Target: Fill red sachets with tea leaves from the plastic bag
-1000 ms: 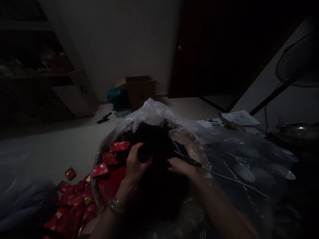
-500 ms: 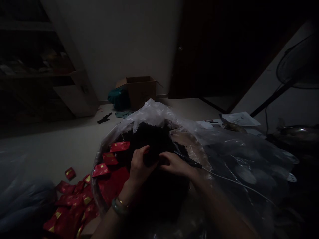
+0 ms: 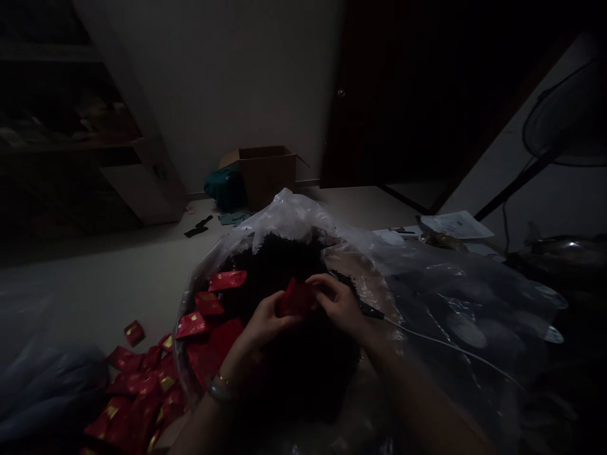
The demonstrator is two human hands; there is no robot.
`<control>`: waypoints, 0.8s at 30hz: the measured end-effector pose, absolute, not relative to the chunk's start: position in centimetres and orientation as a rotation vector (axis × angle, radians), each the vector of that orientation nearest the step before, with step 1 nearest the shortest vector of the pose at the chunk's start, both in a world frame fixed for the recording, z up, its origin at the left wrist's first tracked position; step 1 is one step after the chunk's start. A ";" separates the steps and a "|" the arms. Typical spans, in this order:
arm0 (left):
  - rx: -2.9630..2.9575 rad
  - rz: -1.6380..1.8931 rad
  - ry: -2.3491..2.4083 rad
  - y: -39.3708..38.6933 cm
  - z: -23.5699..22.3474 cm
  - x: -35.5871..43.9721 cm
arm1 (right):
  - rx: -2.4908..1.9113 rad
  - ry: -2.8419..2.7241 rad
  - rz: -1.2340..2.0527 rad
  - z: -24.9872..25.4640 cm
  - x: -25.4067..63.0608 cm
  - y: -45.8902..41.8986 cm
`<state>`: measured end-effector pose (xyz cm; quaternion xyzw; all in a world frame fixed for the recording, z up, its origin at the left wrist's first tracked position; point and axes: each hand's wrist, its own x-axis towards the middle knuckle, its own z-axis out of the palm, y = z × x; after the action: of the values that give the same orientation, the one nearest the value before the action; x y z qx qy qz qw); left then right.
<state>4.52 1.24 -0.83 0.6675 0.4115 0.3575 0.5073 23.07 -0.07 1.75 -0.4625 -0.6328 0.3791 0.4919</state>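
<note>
My left hand [image 3: 265, 320] and my right hand [image 3: 337, 303] meet over a heap of dark loose material [image 3: 284, 265] inside a large clear plastic bag [image 3: 294, 212]. Both pinch a small red packet [image 3: 296, 298] between them, fingers closed on its edges. More red packets with gold print [image 3: 226, 279] lie on the left side of the heap. A green bangle [image 3: 219, 390] shows on my left wrist. A dark pen-like tool with a white cord [image 3: 370, 310] lies just right of my right hand.
Several red packets [image 3: 135, 385] are scattered on the floor at lower left. An open cardboard box [image 3: 265, 169] and a teal bundle [image 3: 226, 188] stand by the far wall. Shelves [image 3: 95, 145] are at left, a fan [image 3: 564, 120] and papers [image 3: 455, 224] at right.
My hands came together over the dark heap and lifted a red packet into view; earlier the left hand was dug into the heap and the right lay beside it.
</note>
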 end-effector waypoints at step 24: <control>1.301 0.557 0.805 1.0 2.2 3.4 | -1.126 -1.744 1.322 5.3 26.8 0.0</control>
<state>3.38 1.05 2.19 0.5808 0.3596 0.2486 0.6867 26.83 -0.04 5.33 -0.4312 -0.6681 0.5062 0.3338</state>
